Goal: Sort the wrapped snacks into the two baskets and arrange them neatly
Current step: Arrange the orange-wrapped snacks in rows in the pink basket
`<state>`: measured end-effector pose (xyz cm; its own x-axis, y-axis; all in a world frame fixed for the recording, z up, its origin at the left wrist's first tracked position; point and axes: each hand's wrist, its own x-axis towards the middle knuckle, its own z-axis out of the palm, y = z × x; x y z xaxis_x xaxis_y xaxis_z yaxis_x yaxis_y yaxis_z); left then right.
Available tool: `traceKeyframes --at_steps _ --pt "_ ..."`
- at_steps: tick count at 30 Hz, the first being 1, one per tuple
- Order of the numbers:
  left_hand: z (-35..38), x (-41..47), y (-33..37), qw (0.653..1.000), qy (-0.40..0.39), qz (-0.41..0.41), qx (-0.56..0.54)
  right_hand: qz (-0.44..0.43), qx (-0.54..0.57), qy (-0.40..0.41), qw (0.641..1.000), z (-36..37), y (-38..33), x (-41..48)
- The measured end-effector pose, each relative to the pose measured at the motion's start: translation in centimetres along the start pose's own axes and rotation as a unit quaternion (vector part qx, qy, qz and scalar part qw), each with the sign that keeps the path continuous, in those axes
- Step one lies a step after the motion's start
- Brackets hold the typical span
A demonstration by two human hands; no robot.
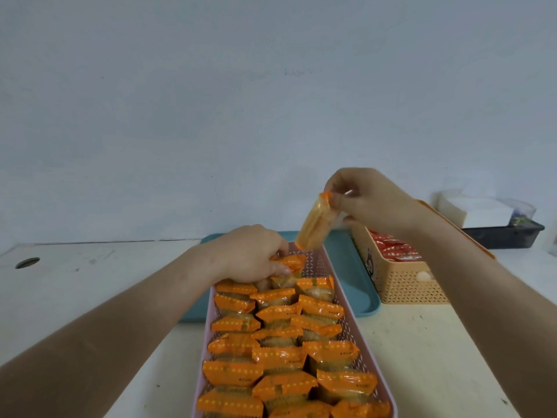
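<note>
A long pink basket (346, 315) runs from the bottom middle toward the far side, filled with several orange-wrapped snacks (280, 357) in three rows. My left hand (250, 254) rests at the basket's far end, fingers closed on an orange snack (291, 262) there. My right hand (370, 200) hangs above the basket's far end and pinches the top edge of another orange-wrapped snack (315, 224), which dangles tilted in the air. To the right stands a tan basket (407, 288) holding red-wrapped snacks (394, 248); my right forearm hides part of it.
A teal tray (355, 285) lies under the far ends of both baskets. A dark tray (506, 233) with white paper and a clear container sits at the back right. The white table has a round hole (27, 262) at the left. A pale wall stands behind.
</note>
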<state>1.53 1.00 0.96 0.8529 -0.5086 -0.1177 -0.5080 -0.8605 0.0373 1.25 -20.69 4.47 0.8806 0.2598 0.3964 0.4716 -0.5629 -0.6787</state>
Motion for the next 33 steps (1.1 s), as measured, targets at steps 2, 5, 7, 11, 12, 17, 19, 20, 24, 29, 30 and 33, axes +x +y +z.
traceKeyframes --at_steps 2,5,7,11,12,17,19,20,24,29,30,33 --pt "0.2 0.1 0.4 0.999 0.039 0.006 -0.004 0.021 0.048 0.055 0.997 -0.4 0.2 0.2" --pt "0.3 0.4 1.1 0.992 0.121 0.017 -0.013 0.017 0.02 0.078 0.997 0.0 0.1 0.0" --pt "0.6 0.7 1.7 0.989 0.142 0.025 -0.007 0.021 -0.001 0.07 0.997 0.8 0.2 -0.3" --pt "1.2 0.9 2.0 0.997 0.068 0.038 -0.019 0.042 -0.021 0.066 0.997 2.2 0.3 -0.5" --pt "0.9 0.8 1.9 0.998 0.041 0.042 -0.028 0.043 -0.029 0.066 0.996 2.3 0.3 -0.4" --pt "-1.3 -1.1 0.8 0.984 0.049 0.064 -0.156 0.039 -0.026 0.077 0.996 2.4 -0.5 -0.2" --pt "-1.6 -2.2 0.0 0.974 0.117 0.056 -0.184 0.025 -0.07 0.066 0.995 2.8 -0.5 -0.2" --pt "-1.5 -2.6 -0.4 0.971 0.149 0.044 -0.182 0.018 -0.099 0.061 0.993 3.2 -0.4 -0.3" --pt "-0.1 -3.4 0.4 0.992 0.121 0.025 0.017 0.011 -0.214 -0.002 0.977 5.1 0.3 -0.9" --pt "1.2 -2.4 1.3 0.987 0.11 0.029 0.111 -0.011 -0.32 -0.059 0.946 6.9 1.0 -1.0" --pt "1.2 -2.3 1.3 0.989 0.111 0.027 0.094 -0.017 -0.317 -0.065 0.946 6.9 1.0 -0.9" --pt "0.7 -2.7 0.9 0.983 0.131 0.028 0.125 -0.016 -0.259 -0.115 0.959 5.6 0.6 -1.0"
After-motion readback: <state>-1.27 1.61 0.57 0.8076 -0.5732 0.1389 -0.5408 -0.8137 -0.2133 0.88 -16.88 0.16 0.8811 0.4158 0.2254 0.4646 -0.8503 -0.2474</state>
